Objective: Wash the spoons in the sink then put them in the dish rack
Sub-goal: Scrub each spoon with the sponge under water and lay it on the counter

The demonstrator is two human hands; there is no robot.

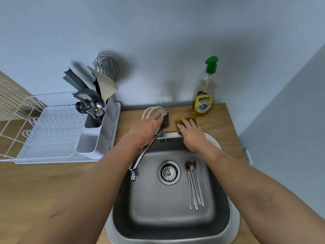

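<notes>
Three long-handled spoons [193,184] with dirty bowls lie side by side on the bottom of the steel sink [149,205], right of the drain [168,172]. My left hand [149,127] rests on the tap lever [164,114] behind the basin; the tap spout [144,155] points left of the drain and no water shows. My right hand [190,134] lies flat on a yellow-brown sponge [182,121] on the counter behind the sink. The white dish rack [58,131] stands at the left, with a grey cutlery holder [98,117].
A dish soap bottle [204,92] with a green pump stands at the back right by the wall. The cutlery holder carries a whisk [107,66], spatulas and metal utensils. The wooden counter [35,187] surrounds the sink, and its right edge lies near the wall.
</notes>
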